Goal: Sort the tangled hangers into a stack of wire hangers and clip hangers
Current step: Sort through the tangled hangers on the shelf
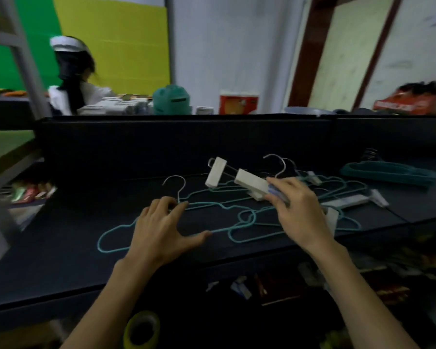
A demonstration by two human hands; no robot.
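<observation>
Left hand pressing wire hanger, right hand — gripping clip hanger

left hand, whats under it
The left hand rests with spread fingers on a teal wire hanger, near its neck below the metal hook, on the dark table. The stretch of wire beneath the palm is covered, so its path there cannot be seen.
</observation>
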